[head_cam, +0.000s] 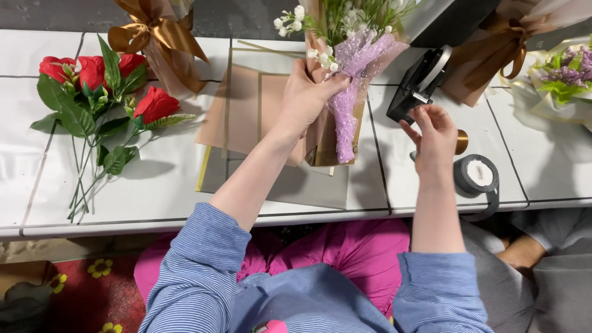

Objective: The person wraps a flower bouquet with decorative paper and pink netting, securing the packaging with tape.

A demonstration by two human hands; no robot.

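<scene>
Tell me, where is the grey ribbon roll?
The grey ribbon roll lies on the white table near its front edge, just right of the right hand.

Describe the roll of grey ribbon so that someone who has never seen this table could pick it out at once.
Start at the white tiled table and go to its near edge, on the person's right. Just beyond the right hand, which reaches toward the black tape dispenser, lies the flat roll of grey ribbon with a pale round core. A loose grey tail trails off it, and it is larger than the small gold roll beside it.
</scene>
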